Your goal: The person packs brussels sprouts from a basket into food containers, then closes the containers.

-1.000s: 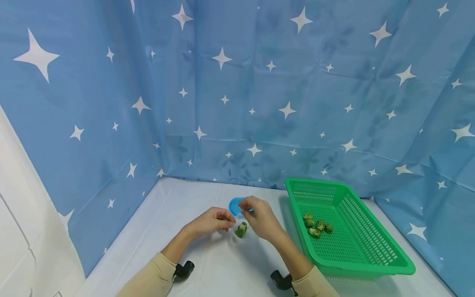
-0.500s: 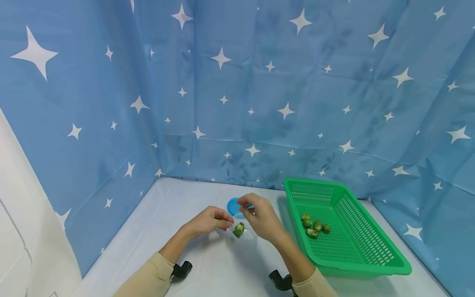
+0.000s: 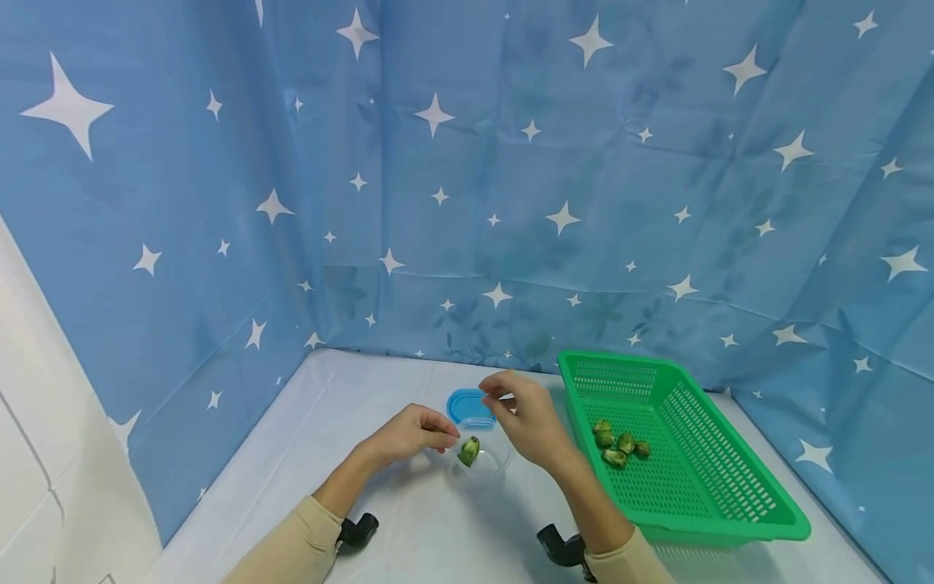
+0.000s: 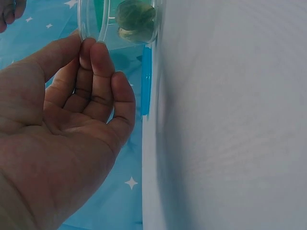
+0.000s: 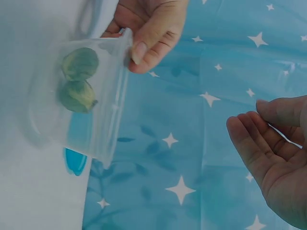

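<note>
My left hand (image 3: 416, 434) pinches the rim of a clear plastic container (image 5: 112, 96), with the thumb on one side and fingers on the other in the right wrist view. Two green Brussels sprouts (image 5: 79, 64) lie inside it, one against the other. From the head view, the container (image 3: 485, 474) is barely visible against the white table. My right hand (image 3: 529, 418) is raised beyond the container's right side, apart from it. Its fingers (image 5: 252, 143) are loosely bent, with nothing seen between them. Behind the container lies a blue lid (image 3: 463, 400), partly hidden by the right hand.
A green perforated basket (image 3: 700, 478) stands on the right, several Brussels sprouts (image 3: 615, 458) at its left side. The white table (image 3: 357, 389) ends at a blue star-patterned curtain (image 3: 452, 195). Black wrist mounts (image 3: 357, 531) sit below both forearms.
My right hand has lifted away from above the container, up and to the right, uncovering more of the blue lid. The left hand stays at the rim.
</note>
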Tool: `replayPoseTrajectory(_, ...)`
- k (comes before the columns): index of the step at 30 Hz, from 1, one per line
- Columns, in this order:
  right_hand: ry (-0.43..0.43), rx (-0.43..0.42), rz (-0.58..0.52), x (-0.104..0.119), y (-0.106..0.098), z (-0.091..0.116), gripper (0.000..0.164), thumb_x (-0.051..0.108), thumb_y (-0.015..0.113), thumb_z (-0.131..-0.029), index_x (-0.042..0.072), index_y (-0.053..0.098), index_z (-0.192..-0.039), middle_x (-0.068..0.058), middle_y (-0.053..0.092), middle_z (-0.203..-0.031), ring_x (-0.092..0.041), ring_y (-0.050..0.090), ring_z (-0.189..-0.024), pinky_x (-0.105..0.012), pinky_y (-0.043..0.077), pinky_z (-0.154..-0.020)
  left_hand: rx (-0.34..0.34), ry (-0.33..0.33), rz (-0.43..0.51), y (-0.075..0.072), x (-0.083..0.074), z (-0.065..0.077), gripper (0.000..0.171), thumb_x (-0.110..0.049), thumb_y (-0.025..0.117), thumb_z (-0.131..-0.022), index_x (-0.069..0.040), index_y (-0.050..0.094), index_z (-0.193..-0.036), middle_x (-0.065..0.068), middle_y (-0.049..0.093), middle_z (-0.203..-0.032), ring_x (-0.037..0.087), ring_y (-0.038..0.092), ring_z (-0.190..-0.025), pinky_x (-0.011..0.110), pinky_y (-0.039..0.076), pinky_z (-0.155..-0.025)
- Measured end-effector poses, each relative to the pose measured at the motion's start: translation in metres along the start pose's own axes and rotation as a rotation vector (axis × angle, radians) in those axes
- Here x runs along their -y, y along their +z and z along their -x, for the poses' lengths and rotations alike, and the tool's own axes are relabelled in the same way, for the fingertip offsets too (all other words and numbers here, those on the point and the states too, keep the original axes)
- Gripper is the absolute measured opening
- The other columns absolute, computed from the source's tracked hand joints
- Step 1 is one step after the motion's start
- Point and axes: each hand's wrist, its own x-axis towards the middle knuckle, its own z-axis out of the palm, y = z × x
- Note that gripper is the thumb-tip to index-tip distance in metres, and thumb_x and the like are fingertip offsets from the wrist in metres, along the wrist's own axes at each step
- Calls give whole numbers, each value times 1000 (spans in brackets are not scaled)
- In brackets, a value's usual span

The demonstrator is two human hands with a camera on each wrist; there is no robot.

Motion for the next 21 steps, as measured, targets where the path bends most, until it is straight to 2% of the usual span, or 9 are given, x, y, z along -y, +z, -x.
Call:
replayPoseTrajectory(10,-56,-56,1,14,-24,-9,15,1,72,-97,9,73,-110,-5,74,-106,-18,73,-96,-29,63,-80,-5,-10,11,0,-1,-1,28,-22,74,-98,3,76,-112,5,76,-99,17,68,-87,41,57,-86)
replayPoseTrajectory(16,-94,-49,5,24,-34,-18,14,2,72,-97,9,73,-109,-5,72,-105,-18,73,-97,-31,63,-81,7,-7,12,0,1,0,28,-22,73,-99,3,76,-113,16,76,-106,17,68,-87,41,57,-87)
replayPoseTrajectory(21,-143,-50,44,36,-44,-26,17,0,72,-96,8,74,-111,-4,72,-107,-18,72,-98,-34,63,-83,5,-16,23,-1,0,1,28,-22,73,-99,2,76,-113,14,76,-105,16,68,-87,41,58,-87)
